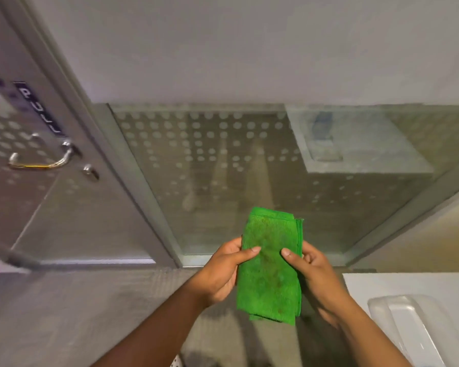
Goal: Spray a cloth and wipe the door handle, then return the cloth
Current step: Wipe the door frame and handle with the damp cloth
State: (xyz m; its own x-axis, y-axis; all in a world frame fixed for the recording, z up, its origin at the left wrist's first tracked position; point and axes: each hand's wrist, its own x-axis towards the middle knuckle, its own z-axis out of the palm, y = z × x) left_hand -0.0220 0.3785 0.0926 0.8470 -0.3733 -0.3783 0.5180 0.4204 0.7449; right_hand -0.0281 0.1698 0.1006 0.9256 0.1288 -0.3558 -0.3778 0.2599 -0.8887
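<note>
**Q:** Low in the centre of the view, what are the hands doing?

**A:** Both bare hands hold a folded, bright green, mesh-textured cleaning cloth (269, 266) upright between them. The left hand (223, 271) grips its left edge, thumb lying across the front. The right hand (316, 274) grips the right edge in the same way, thumb on the front and fingers curled behind. Darker smudges show on the cloth's face.

**Q:** Where is the door handle?

**A:** Well apart from the cloth, at the far left. A curved, shiny metal pull handle (41, 158) is fixed to a glass door with a frosted dot pattern (16, 133). A dark vertical sign reading PULL (40, 112) sits just above the handle, and a small metal lock knob (90, 172) sits just to its lower right.

**Q:** What lies behind the hands?

**A:** A fixed glass panel with the same frosted dots (210, 144), framed in grey metal, under a plain white wall. At the bottom right corner, a white moulded plastic object (414, 324) is partly in view; I cannot tell what it is.
</note>
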